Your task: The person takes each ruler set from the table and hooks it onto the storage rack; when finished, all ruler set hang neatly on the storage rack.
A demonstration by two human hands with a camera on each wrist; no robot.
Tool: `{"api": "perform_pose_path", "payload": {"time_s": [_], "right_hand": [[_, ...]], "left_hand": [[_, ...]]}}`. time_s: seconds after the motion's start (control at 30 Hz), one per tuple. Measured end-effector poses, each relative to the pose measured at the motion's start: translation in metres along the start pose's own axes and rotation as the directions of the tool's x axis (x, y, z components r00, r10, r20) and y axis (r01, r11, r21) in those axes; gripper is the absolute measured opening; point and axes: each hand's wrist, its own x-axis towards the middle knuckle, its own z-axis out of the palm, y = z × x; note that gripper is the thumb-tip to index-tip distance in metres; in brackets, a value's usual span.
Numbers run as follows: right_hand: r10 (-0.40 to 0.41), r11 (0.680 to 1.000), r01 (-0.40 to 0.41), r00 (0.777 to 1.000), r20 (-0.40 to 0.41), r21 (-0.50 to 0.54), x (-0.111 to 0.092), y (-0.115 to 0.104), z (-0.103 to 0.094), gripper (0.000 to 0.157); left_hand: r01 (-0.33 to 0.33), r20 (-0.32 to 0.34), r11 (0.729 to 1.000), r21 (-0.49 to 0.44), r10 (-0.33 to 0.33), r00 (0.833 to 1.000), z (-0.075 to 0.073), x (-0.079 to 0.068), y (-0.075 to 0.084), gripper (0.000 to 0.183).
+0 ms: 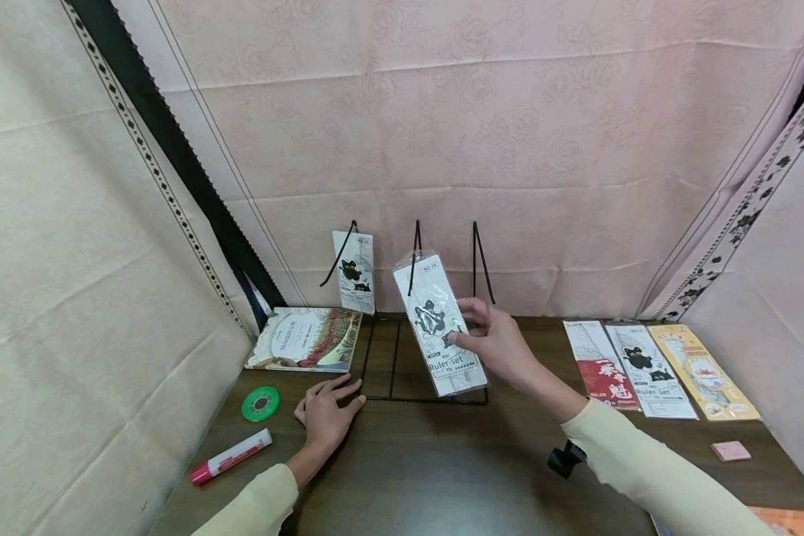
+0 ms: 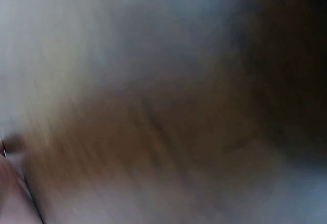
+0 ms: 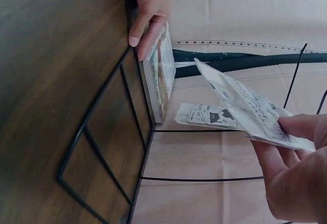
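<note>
My right hand (image 1: 499, 342) pinches the lower right edge of a white ruler set packet (image 1: 435, 327) with a black cat print, thumb in front and fingers behind. The packet tilts, its clear top at the middle prong of a black wire display rack (image 1: 423, 400). Whether the prong passes through its hole I cannot tell. A similar smaller packet (image 1: 356, 272) hangs from the left prong; the right prong (image 1: 482, 260) is bare. With thumb and finger, my left hand (image 1: 326, 413) holds the rack's front left corner, seen too in the right wrist view. The left wrist view is blurred.
A picture-covered book (image 1: 308, 339) lies left of the rack. Nearer are a green tape roll (image 1: 260, 403) and a red-and-white glue stick (image 1: 231, 457). At right lie red-white (image 1: 603, 365), white (image 1: 650, 372) and yellow (image 1: 703, 372) packets, plus a pink eraser (image 1: 731, 450). Curtains enclose the table.
</note>
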Motion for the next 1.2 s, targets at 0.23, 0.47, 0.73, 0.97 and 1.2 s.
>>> {"api": "perform_pose_path", "payload": {"time_s": [0.23,0.47,0.73,0.97,1.2], "right_hand": [[-0.018,1.000,0.018,0.999,-0.033,0.012,0.015,0.001,0.002,0.045],[-0.071,0.997,0.069,0.994,-0.079,-0.026,0.030,0.003,0.004,0.044],[-0.079,0.994,0.071,0.993,-0.088,-0.082,0.051,0.005,0.006,0.044],[-0.111,0.994,0.109,0.987,-0.111,-0.025,0.069,0.015,0.012,0.043],[-0.106,0.992,0.114,0.984,-0.146,0.049,0.084,0.021,0.019,0.043]], "left_hand": [[-0.014,0.007,1.000,0.002,0.014,1.000,0.001,0.003,0.001,0.034],[-0.023,0.010,1.000,0.014,0.023,1.000,0.002,0.006,0.002,0.034],[-0.015,0.013,1.000,0.013,0.015,1.000,0.001,0.005,0.003,0.034],[-0.004,0.013,1.000,0.011,0.004,1.000,0.001,0.002,0.003,0.034],[-0.004,0.009,1.000,0.002,0.004,1.000,0.000,0.002,0.001,0.035]]}}
